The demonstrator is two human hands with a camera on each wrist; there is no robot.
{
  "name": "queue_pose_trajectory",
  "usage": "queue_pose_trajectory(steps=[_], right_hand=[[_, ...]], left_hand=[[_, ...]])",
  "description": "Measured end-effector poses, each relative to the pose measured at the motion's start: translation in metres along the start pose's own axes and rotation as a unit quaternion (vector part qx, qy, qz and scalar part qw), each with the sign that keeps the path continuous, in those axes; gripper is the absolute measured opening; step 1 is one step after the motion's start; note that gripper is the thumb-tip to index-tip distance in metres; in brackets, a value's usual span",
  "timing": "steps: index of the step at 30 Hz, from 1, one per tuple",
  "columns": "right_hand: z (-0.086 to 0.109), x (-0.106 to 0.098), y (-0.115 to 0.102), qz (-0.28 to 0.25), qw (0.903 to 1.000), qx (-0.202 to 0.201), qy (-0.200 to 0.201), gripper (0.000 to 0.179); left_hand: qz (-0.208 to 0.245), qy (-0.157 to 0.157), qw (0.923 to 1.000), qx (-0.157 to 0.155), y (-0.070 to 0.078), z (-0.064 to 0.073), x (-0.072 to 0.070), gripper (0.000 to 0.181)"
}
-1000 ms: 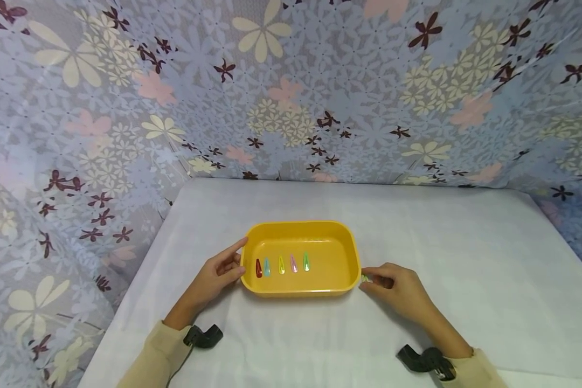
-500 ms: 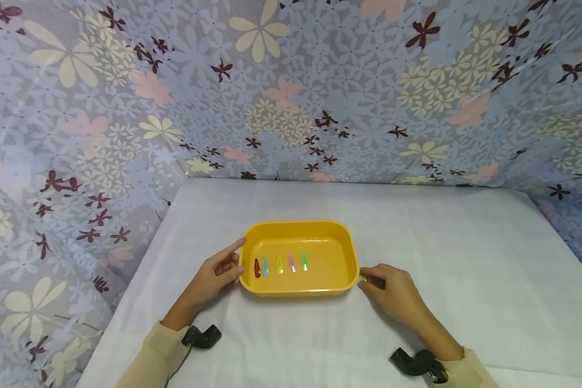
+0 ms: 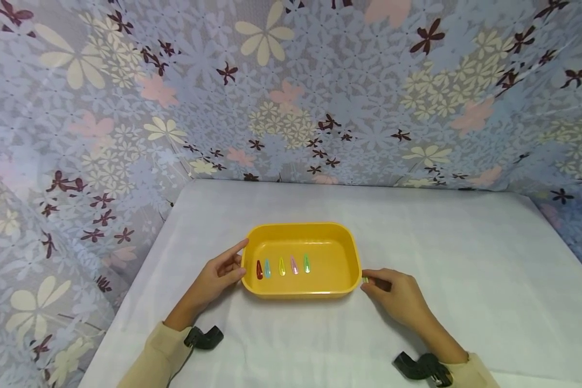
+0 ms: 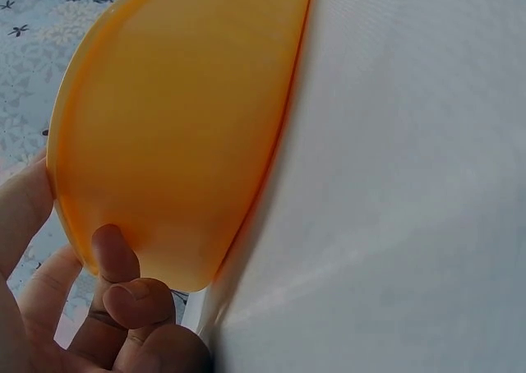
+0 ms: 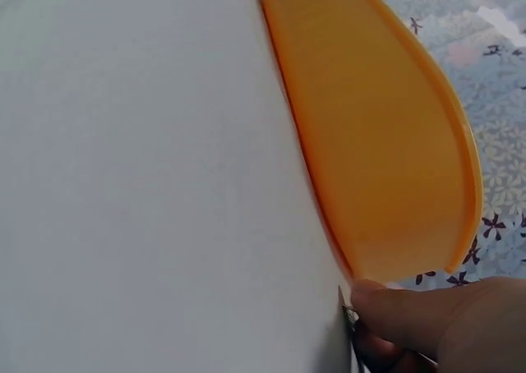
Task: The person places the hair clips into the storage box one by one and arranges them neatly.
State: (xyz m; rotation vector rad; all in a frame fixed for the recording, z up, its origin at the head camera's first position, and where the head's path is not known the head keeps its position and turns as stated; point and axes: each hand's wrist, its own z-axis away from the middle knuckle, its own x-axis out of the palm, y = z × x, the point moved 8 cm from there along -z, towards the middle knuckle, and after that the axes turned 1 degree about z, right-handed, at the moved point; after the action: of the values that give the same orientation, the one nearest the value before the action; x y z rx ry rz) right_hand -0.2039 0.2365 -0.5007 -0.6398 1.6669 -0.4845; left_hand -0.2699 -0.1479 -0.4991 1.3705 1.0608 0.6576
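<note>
A yellow tray (image 3: pixel 334 269) stands on the white cloth. In it several snap hair clips lie in a row: a dark red clip (image 3: pixel 259 269), a light blue clip (image 3: pixel 268 268), a yellow clip (image 3: pixel 282 267), a pink clip (image 3: pixel 294 264) and a green clip (image 3: pixel 307 263). My left hand (image 3: pixel 218 277) holds the tray's left end, fingertips at its rim and outer wall. Beside the right end, my right hand (image 3: pixel 400 296) pinches a small greenish hair clip (image 3: pixel 365 279), mostly hidden by the fingers. Its thin pointed edge shows in the right wrist view.
White cloth (image 3: pixel 446 231) covers the table around the tray. A flowered curtain (image 3: pixel 291 97) hangs behind and along the left side. Black wrist mounts (image 3: pixel 203 338) sit on both sleeves.
The view shifts slightly with the head. Both hands keep their places at the tray's ends, and the clips inside have not moved.
</note>
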Motion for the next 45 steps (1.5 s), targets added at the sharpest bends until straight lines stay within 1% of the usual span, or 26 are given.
queue_pose_trajectory(steps=[4,7,12,15,21,26,30,32,35,39,43,45], right_hand=[[0.001,-0.002,0.003,-0.015,0.9998,0.011,0.000,0.028],[0.001,-0.004,0.006,-0.043,0.9988,0.021,-0.004,0.030],[-0.001,-0.008,0.010,-0.091,0.9950,0.041,-0.005,0.030],[-0.002,-0.012,0.009,-0.112,0.9928,0.040,-0.004,0.030],[-0.002,-0.024,-0.002,-0.138,0.9901,0.028,-0.001,0.032],[-0.002,-0.038,-0.011,-0.139,0.9901,0.020,0.007,0.032],[-0.008,-0.048,-0.026,-0.139,0.9902,0.007,0.017,0.033],[-0.013,-0.050,-0.035,-0.154,0.9879,0.002,0.017,0.033],[-0.020,-0.043,-0.050,-0.181,0.9835,-0.008,0.002,0.034],[-0.027,-0.026,-0.067,-0.198,0.9794,-0.029,-0.022,0.032],[-0.036,-0.011,-0.082,-0.182,0.9812,-0.051,-0.040,0.029],[-0.042,-0.003,-0.089,-0.159,0.9844,-0.057,-0.050,0.027]], left_hand=[[-0.006,0.006,0.9999,-0.009,0.000,0.000,0.000,0.065],[-0.008,0.009,0.9999,-0.010,0.000,0.000,0.000,0.065],[-0.012,0.008,0.9999,-0.005,-0.001,-0.002,0.000,0.064],[-0.013,0.006,0.9999,-0.002,-0.002,-0.003,0.000,0.064],[-0.009,0.002,0.9999,0.003,-0.003,-0.004,0.000,0.064],[-0.006,0.001,1.0000,0.000,0.000,-0.006,0.001,0.065],[-0.008,0.000,1.0000,0.001,0.000,-0.006,-0.001,0.064],[-0.008,0.000,1.0000,0.003,0.000,-0.006,-0.001,0.065],[-0.008,0.001,1.0000,0.004,0.000,-0.005,-0.002,0.065],[-0.002,-0.007,0.9999,0.010,-0.001,-0.003,-0.001,0.065],[0.006,-0.013,0.9997,0.019,0.001,-0.001,-0.001,0.065],[0.007,-0.012,0.9997,0.020,0.001,-0.001,-0.002,0.065]])
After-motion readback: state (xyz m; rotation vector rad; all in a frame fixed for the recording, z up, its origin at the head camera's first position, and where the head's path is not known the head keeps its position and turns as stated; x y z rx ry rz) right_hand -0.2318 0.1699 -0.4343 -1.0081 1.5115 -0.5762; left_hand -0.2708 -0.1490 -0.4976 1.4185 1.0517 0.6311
